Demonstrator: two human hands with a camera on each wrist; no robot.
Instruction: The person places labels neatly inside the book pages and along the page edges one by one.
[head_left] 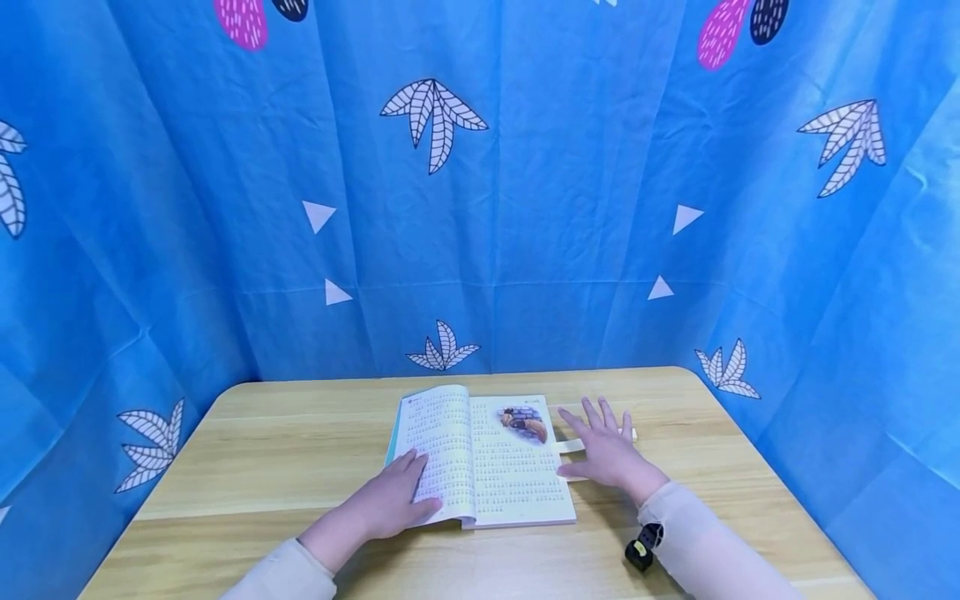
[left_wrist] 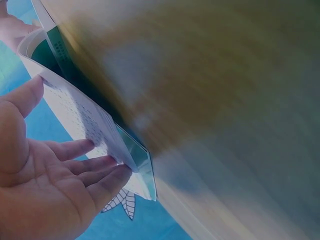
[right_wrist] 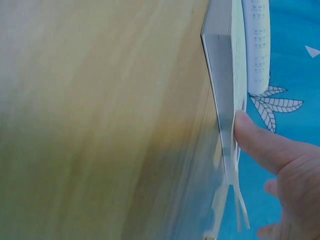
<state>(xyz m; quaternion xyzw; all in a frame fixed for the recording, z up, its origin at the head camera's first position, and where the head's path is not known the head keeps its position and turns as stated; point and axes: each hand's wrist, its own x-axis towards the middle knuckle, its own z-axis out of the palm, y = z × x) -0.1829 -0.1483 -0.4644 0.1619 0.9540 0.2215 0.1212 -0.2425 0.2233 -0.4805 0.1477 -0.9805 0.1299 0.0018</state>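
An open book lies on the wooden table, with printed text on both pages and a coloured picture at the upper right. Its teal cover shows under the lifted left pages. My left hand rests on the left page near its outer edge, fingers extended and thumb toward the lower corner. With fingers spread, my right hand is at the book's right edge; in the right wrist view its thumb touches the page edge. Pale strips stick out from between the pages, partly under this hand.
The light wooden table has rounded far corners. A blue patterned curtain hangs behind it and on both sides. A black strap with a small device sits at my right wrist.
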